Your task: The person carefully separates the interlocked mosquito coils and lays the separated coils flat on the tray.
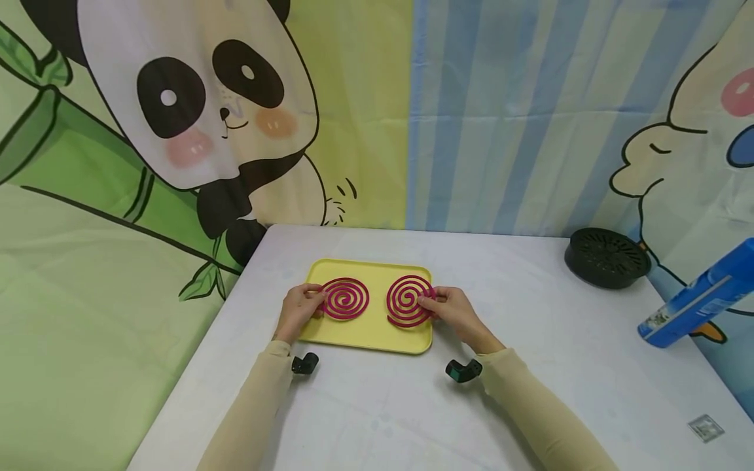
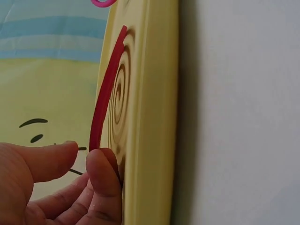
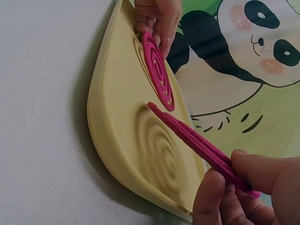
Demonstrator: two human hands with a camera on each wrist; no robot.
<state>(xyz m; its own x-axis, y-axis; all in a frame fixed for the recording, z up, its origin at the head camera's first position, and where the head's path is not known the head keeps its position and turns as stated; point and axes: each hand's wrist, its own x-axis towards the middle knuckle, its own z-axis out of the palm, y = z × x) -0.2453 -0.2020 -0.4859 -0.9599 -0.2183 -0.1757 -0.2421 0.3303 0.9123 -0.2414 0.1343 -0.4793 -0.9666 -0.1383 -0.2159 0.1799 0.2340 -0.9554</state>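
Note:
A pinkish-red spiral mosquito coil (image 1: 345,301) is held by its outer left edge in my left hand (image 1: 297,311), over the left half of a yellow tray (image 1: 377,330). In the left wrist view this coil (image 2: 104,103) appears nearly edge-on, its spiral shadow falling on the tray just below. My right hand (image 1: 458,313) pinches a second mosquito coil (image 1: 406,299) between thumb and fingers at its right edge. Seen from the right wrist, that coil (image 3: 199,147) tilts clear of the tray, with a blurred shadow beneath it.
A round black holder (image 1: 608,257) with a slotted top stands at the table's back right. Near the right edge lies a blue cylindrical can (image 1: 698,294). A small silvery square (image 1: 705,428) rests at the front right. A printed panda curtain (image 1: 365,118) hangs behind the table.

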